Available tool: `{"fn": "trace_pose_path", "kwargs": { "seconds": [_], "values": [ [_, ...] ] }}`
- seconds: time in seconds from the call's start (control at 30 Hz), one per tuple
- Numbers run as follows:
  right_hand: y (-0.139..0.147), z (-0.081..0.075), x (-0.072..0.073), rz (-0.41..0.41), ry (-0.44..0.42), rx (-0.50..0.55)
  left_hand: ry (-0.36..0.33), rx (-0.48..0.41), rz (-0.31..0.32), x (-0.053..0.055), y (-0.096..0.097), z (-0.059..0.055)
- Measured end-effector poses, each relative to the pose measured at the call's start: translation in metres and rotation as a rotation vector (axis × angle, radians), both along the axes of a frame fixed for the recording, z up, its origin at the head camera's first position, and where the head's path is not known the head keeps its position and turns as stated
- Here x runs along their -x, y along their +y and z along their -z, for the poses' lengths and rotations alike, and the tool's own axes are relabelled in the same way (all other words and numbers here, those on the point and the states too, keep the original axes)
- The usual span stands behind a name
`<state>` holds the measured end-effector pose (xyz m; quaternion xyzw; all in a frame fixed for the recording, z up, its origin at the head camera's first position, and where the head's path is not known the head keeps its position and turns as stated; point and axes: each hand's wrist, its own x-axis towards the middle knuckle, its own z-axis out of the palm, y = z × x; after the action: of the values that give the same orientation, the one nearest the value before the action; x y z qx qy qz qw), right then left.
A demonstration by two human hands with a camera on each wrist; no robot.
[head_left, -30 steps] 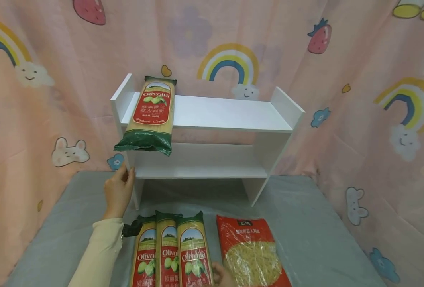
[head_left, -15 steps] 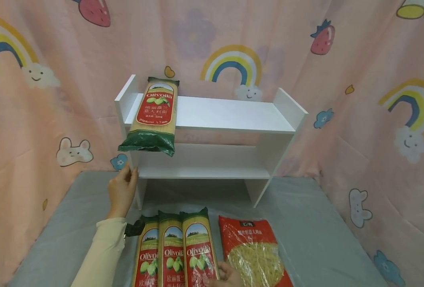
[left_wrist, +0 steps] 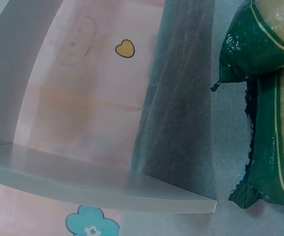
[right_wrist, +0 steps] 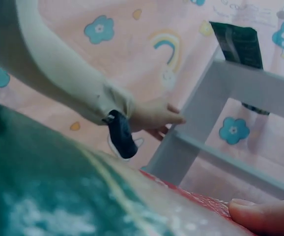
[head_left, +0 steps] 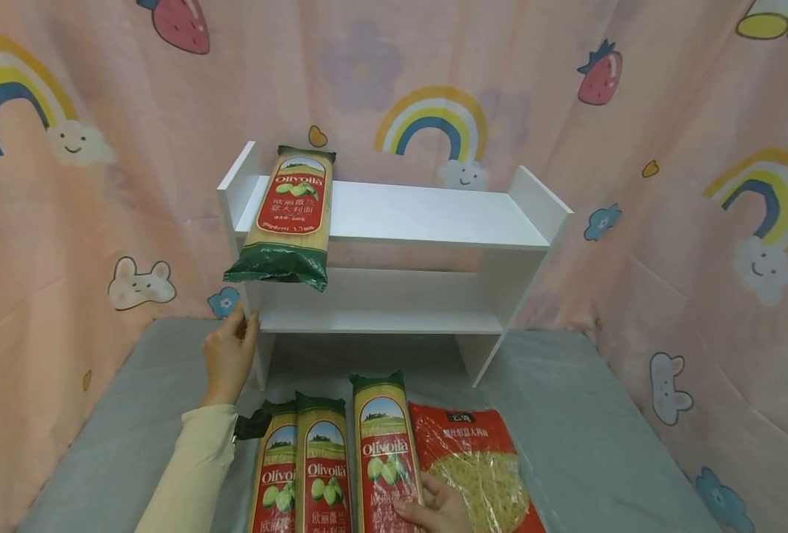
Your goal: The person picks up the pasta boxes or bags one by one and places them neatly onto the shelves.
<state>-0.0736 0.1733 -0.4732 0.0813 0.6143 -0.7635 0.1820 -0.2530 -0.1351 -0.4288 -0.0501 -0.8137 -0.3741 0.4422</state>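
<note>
Nearest, the right hand (head_left: 439, 507) pinches the held spaghetti packet (head_left: 384, 451) by its right edge, thumb across the front. A gap parts it from two matching packets (head_left: 324, 451); its other side overlaps the red pasta bag (head_left: 483, 474) in view. Fingers well under its middle would probably raise it level and clear of its neighbours. Beyond, the left hand (head_left: 229, 359) grips the side panel of the white rack (head_left: 427, 211); steady, light pressure should suit, since a tug could shift it. A fourth packet (head_left: 294, 200) lies on the top shelf, its green end jutting past the front.

The head view cuts off the nearer packets' lower ends; whether the held one touches the tabletop (head_left: 567, 444), I cannot tell.
</note>
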Motion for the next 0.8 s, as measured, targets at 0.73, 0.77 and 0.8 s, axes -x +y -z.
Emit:
{"fn": "trace_pose_path", "kwargs": {
  "seconds": [0.73, 0.77, 0.8],
  "values": [
    [0.005, -0.049, 0.005, 0.082, 0.113, 0.067, -0.009, -0.017, 0.017, -0.002, 0.001, 0.000],
    [0.005, -0.050, 0.005, 0.083, 0.115, 0.067, -0.009, -0.017, 0.020, -0.002, 0.001, 0.000],
    [0.005, -0.051, 0.005, 0.086, 0.115, 0.065, -0.009, -0.016, 0.022, -0.003, 0.001, 0.000]
  ]
}}
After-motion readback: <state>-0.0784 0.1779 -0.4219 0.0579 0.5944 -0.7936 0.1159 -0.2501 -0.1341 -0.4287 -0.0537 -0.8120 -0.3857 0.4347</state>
